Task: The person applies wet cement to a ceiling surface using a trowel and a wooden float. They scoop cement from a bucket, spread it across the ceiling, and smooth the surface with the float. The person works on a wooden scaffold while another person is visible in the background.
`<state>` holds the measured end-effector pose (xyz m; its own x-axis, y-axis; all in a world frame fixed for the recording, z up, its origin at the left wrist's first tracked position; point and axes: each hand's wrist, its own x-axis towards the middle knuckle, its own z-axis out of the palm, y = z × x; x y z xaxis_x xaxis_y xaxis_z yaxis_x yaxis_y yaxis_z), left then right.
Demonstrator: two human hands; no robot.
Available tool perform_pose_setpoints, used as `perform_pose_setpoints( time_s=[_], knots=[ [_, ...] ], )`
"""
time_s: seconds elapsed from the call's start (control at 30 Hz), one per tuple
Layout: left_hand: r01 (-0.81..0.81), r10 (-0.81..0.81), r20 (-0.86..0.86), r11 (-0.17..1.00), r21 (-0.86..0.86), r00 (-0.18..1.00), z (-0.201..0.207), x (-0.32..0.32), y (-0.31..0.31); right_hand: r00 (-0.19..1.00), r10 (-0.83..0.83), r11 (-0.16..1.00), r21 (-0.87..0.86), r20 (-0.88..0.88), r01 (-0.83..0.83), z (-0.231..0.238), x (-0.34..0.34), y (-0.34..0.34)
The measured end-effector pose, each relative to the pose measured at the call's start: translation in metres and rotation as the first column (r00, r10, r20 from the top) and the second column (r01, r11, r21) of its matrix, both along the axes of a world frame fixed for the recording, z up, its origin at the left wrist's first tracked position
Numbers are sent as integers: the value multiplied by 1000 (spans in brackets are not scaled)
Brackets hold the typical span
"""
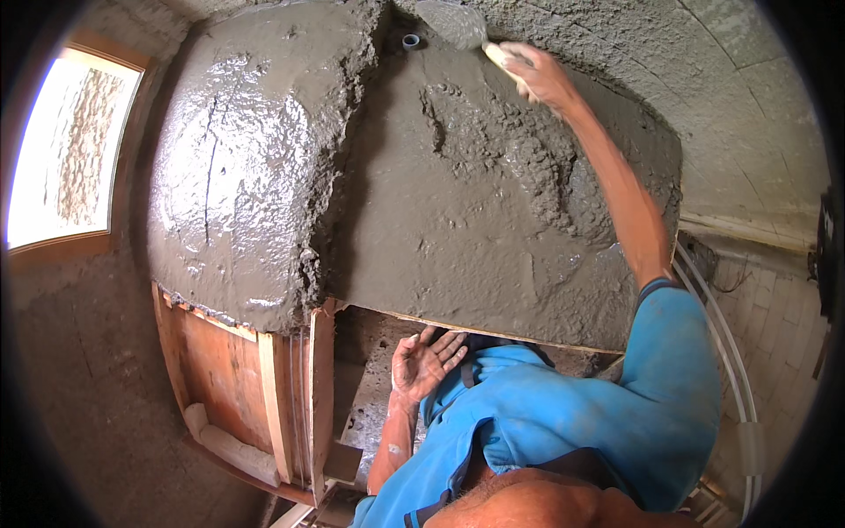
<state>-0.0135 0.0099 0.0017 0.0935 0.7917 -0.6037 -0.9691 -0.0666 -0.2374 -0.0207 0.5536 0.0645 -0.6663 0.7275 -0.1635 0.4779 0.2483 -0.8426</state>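
Observation:
At the far side, my right hand is closed around the pale handle of a trowel. The trowel's wet metal blade rests at the back of the grey mortar surface, close to the wall. My right arm stretches over the right part of this surface, where the mortar is rough and lumpy. Below the near edge, my left hand is held palm up with its fingers apart and nothing in it. Mortar smears show on that hand and forearm. A short pipe end sticks up left of the blade.
On the left, a higher, shiny mortar block ends in a ragged step. Under it stands wooden formwork with upright boards. A bright wood-framed window is at far left. Pale hoses run down the right side.

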Motion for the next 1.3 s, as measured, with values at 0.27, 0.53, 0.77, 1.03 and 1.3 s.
perform_pose_setpoints(
  time_s=[0.27, 0.53, 0.77, 1.03, 1.3],
  knots=[
    [28, -29, 32, 999, 29, 999, -3, -5, 4, 781, -454, 319, -896, -430, -308, -6, 44, -136],
    [105, -105, 0, 994, 38, 995, 3, -13, 6, 573, -602, 350, -829, -556, -436, -53, -84, -151],
    [80, -81, 23, 994, 70, 996, -8, -9, 0, 551, -669, 295, -858, -499, -420, -84, -131, -138],
    [73, -76, 27, 994, 86, 997, -8, -9, 0, 566, -636, 295, -844, -523, -448, -85, -109, -146],
    [89, -89, 10, 994, 56, 996, -4, -11, 4, 589, -647, 320, -873, -485, -368, -79, -117, -148]
  ],
)
